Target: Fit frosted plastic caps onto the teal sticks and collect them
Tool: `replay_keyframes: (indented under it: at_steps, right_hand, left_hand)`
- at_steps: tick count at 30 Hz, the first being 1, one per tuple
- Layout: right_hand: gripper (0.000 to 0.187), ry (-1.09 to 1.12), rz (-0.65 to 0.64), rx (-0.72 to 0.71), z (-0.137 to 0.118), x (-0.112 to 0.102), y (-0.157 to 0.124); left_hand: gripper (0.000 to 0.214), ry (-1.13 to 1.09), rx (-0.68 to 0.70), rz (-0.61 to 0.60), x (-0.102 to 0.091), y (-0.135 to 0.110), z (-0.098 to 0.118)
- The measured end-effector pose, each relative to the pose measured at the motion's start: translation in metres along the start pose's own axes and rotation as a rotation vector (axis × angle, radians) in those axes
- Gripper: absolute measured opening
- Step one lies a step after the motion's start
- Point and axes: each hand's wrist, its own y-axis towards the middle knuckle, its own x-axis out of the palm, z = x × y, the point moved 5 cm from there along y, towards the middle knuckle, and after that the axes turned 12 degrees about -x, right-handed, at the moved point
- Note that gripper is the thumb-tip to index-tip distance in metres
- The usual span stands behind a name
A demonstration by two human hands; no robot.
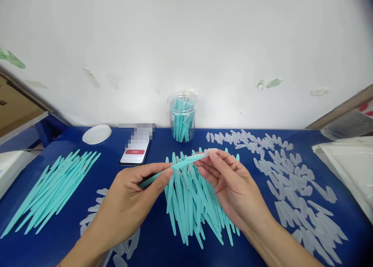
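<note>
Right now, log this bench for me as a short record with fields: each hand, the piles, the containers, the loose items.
left hand: pinches one teal stick near its lower end
right hand: fingers on a clear cap at that stick's far tip
centre: pile of teal sticks, below the hands
left: second teal pile
right: spread of clear caps
back: clear jar with teal sticks standing inside
loose items: phone, white lid
surface: blue table

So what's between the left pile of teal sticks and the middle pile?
In the head view, a few clear caps lie on the blue table there, with the left hand over them, pinching a teal stick.
</note>
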Motion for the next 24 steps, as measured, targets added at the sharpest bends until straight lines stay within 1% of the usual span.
replay_keyframes:
  at_steps: [4,8,12,15,17,19,22,24]
  right_hand:
    - [0.026,-0.016,-0.002,0.027,0.008,0.001,-0.005]
    - [0.028,-0.043,0.007,0.033,0.009,0.001,-0.006]
    - [0.032,-0.100,-0.023,0.078,0.004,0.003,-0.005]
    - [0.032,-0.169,-0.040,0.081,-0.002,0.001,-0.002]
    - [0.030,-0.201,-0.036,0.057,-0.007,-0.001,0.001]
    - [0.026,-0.208,-0.032,0.034,-0.012,-0.005,0.004]
    - [0.022,-0.193,-0.076,0.033,-0.014,-0.006,0.006]
    - [0.020,-0.185,-0.115,0.032,-0.014,-0.005,0.006]
  left_hand:
    - [0.047,0.003,0.061,-0.066,0.016,-0.001,0.001]
    - [0.050,-0.069,0.031,-0.099,0.026,-0.001,-0.004]
    - [0.046,-0.064,0.074,-0.120,0.026,0.000,-0.004]
    - [0.043,-0.058,0.096,-0.129,0.020,0.004,-0.005]
    - [0.040,-0.050,0.095,-0.098,0.013,0.007,-0.005]
    - [0.033,-0.036,0.145,-0.042,0.005,0.007,-0.002]
    - [0.022,0.005,0.328,0.058,-0.004,0.000,0.013]
    - [0.023,0.041,0.441,0.115,-0.006,-0.006,0.022]
